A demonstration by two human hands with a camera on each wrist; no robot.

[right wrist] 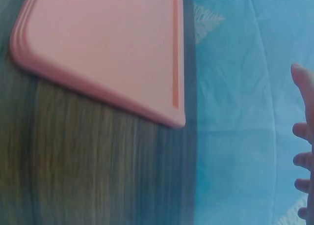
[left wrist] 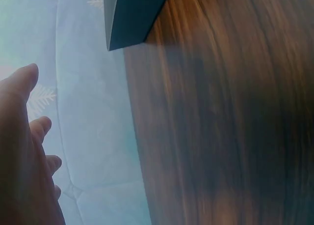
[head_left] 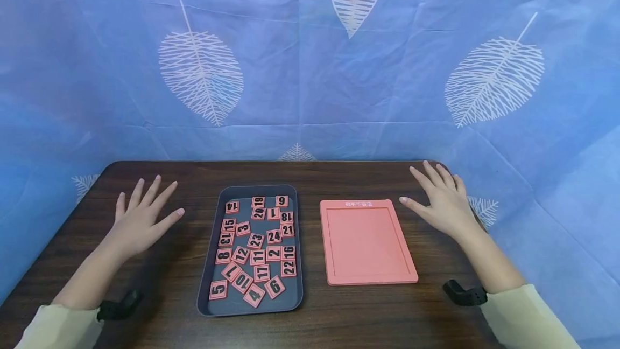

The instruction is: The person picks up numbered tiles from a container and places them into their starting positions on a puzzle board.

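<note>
My feed shows the left hand at ten o'clock, right hand at two, both spread. Numbered tiles lie in the dark tray at eleven; the pink puzzle board at one holds none: unstarted, I judge.

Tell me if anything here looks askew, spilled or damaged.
Only the numbered tiles look untidy: they lie scattered at mixed angles in the dark tray, several turned sideways. I see nothing spilled or damaged.

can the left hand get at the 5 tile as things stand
Probably yes: the left hand looks empty with fingers spread, and the 5 tile lies uncovered in the open tray, with only the tray's side apparently in between.
</note>
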